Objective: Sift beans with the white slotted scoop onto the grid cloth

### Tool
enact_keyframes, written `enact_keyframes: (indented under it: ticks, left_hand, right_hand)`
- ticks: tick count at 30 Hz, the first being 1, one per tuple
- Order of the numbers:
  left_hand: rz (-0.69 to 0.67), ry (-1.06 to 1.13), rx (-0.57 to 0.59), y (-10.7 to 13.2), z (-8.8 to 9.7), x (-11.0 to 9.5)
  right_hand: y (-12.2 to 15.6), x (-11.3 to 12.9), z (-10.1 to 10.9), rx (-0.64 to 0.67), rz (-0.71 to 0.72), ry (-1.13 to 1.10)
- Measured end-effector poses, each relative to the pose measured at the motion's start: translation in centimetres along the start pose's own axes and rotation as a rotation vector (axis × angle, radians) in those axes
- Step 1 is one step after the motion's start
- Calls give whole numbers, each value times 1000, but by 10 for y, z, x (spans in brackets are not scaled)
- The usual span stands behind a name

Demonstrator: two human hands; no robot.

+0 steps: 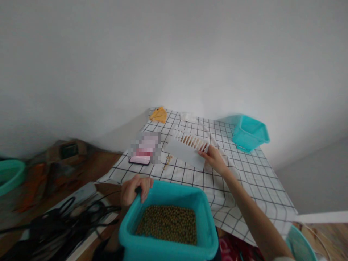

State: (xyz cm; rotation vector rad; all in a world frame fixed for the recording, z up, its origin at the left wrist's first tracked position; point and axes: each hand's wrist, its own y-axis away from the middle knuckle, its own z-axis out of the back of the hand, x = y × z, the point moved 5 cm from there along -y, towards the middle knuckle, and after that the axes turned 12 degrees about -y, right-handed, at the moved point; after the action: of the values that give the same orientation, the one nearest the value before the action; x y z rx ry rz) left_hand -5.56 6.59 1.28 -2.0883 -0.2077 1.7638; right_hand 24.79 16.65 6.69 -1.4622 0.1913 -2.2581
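Observation:
My left hand (136,190) is closed over the far left corner of a turquoise plastic bin (205,210). A small dark thing, which I cannot make out, shows between its fingers. Inside the bin lies a layer of small, round, greenish-brown beans or pellets (170,223). Pinched at its right end, a flat white plastic sheet (182,150) with a row of slots along its far edge is in my right hand (214,159). The sheet is over the tabletop. Brownish bits (168,159) lie near its left end, and some brown shows through the slots.
A checked cloth (255,174) covers the table. On it are a turquoise basket (248,132), a yellow cloth (159,115), a white crumpled piece (188,117) and a blurred-out pink item (145,148). Black cables (67,221) tangle at lower left; a green basin (12,175) stands farther left.

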Motion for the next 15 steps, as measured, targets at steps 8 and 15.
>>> enact_keyframes:
  ticks: [8,15]
  left_hand:
    - [48,-66,32,-2,26,-1]
    - [82,-113,49,-4,42,-3]
  right_hand:
    - [1,4,0,-6,-1,22]
    - [4,3,-6,58,13,-68]
